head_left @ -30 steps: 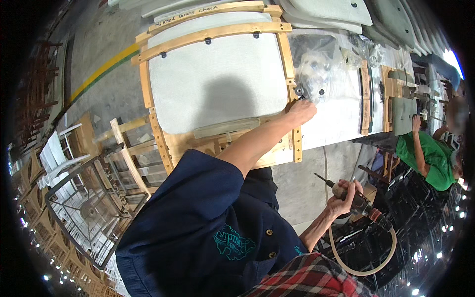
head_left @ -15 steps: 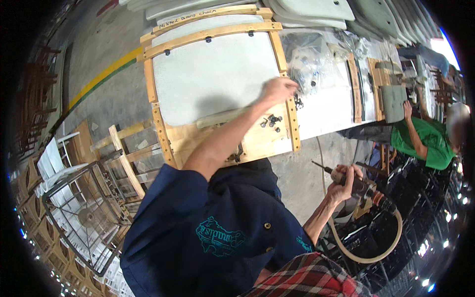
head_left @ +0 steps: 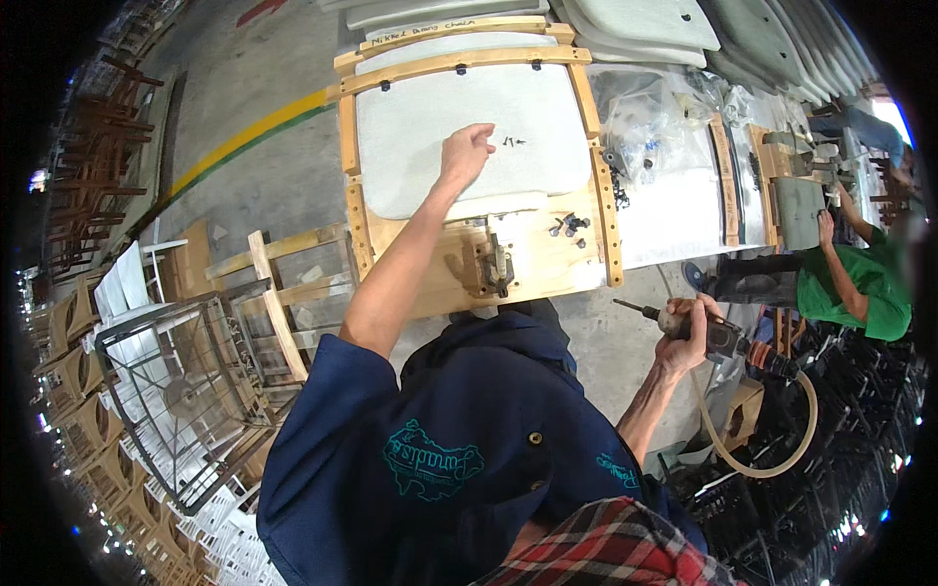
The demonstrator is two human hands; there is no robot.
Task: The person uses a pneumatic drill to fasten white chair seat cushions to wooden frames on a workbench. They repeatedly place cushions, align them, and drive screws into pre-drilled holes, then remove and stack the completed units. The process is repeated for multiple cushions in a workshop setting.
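Over the middle of a white seat-shaped panel point(head_left: 537, 107) is my left hand point(head_left: 467, 158), its fingers partly stretched out and apart. Small dark screws point(head_left: 512, 143) lie on the panel just right of the fingertips. Around the panel runs a wooden frame point(head_left: 606, 220) with black fittings on its far bar. A metal toggle clamp point(head_left: 497, 269) sits on the near board, and a cluster of black hardware pieces point(head_left: 570, 227) lies to its right. My right hand point(head_left: 690, 330) grips a power drill point(head_left: 725, 340), its bit pointing left, off the near right corner of the frame.
A pale hose point(head_left: 809, 430) loops down from the drill. Clear plastic bags point(head_left: 640, 117) lie right of the frame, with stacked panels point(head_left: 645, 24) behind. At far right a person in a green shirt point(head_left: 845, 293) handles a grey panel point(head_left: 799, 210). A wire-frame stand point(head_left: 181, 396) is at left.
My left hand has moved left from the frame's right rail to above the panel. Small screws now show on the panel. My right hand still holds the drill; the whole view has shifted slightly.
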